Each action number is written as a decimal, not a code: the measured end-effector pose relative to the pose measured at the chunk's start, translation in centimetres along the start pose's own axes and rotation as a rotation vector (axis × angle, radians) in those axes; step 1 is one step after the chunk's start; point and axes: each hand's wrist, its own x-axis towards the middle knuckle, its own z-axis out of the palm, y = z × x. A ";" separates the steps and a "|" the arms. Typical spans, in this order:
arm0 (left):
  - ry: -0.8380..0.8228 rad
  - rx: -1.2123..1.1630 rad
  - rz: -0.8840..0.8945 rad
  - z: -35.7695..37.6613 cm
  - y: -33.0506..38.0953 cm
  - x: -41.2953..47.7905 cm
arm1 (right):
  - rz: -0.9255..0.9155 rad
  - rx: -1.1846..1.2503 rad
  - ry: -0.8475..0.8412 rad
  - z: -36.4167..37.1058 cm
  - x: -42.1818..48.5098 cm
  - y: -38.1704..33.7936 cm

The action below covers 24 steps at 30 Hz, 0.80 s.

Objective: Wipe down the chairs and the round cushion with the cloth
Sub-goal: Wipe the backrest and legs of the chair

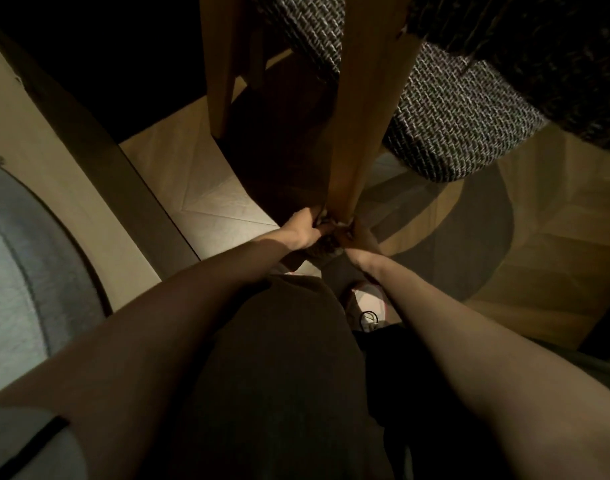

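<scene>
Our left hand (pixel 305 228) and right hand (pixel 360 237), one on each side, both hold the cloth (pixel 329 240) around the foot of the chair leg (pixel 360 116). The leg's long axis runs away from us, up to the woven seat (pixel 462 126).

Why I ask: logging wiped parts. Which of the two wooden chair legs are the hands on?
The nearer, central leg: left hand and right hand meet on the cloth at its foot. The farther leg stands untouched.
</scene>
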 end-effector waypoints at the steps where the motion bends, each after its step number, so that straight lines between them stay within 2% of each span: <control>1: 0.027 0.005 0.006 0.0 0.2 -0.1 | 0.036 0.053 0.008 0.3 -0.1 -0.2; 5: 0.161 -0.012 0.020 -0.9 1.6 -1.8 | -0.042 0.020 0.171 -0.3 -1.6 -1.1; 6: 0.208 -0.006 0.027 -1.4 1.9 -2.4 | -0.084 -0.003 0.206 -0.5 -2.5 -1.6; 8: 0.306 -0.023 0.067 -2.5 2.7 -3.7 | -0.253 -0.088 0.383 -1.2 -4.2 -3.0; 11: 0.462 -0.120 0.247 -4.5 4.7 -6.6 | -0.420 -0.119 0.589 -2.5 -7.1 -5.5; 15: 0.565 -0.314 0.512 -6.5 8.0 -10.7 | -0.565 0.072 0.763 -3.6 -10.4 -8.1; 19: 0.669 -0.299 0.573 -7.3 9.6 -12.7 | -0.425 0.147 0.741 -2.9 -11.1 -9.0; 24: 0.566 -0.210 0.521 -6.6 7.8 -11.1 | -0.401 0.244 0.739 -2.3 -10.1 -8.9</control>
